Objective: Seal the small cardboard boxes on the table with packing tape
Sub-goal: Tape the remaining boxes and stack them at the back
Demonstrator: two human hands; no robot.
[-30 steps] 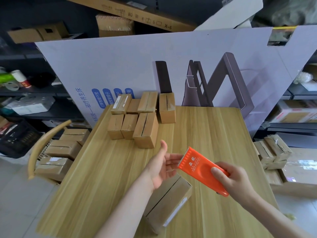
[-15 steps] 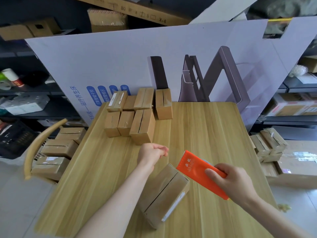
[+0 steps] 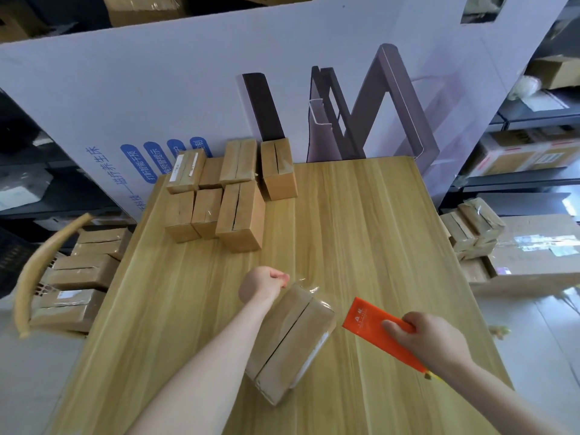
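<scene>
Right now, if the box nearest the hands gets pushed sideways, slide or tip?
The brown rectangular cardboard box lies on a broad face on the light wooden table, so it would probably slide, not tip. Its straight edges suggest stiffness. The glossy clear tape across it may make a grip slippery.

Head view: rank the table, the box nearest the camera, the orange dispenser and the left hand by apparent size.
1. The table, by far the largest.
2. The box, enlarged by its nearness to the camera.
3. The orange dispenser and the left hand, which pinches clear tape: too alike to rank, and the right hand hides part of the dispenser.
</scene>
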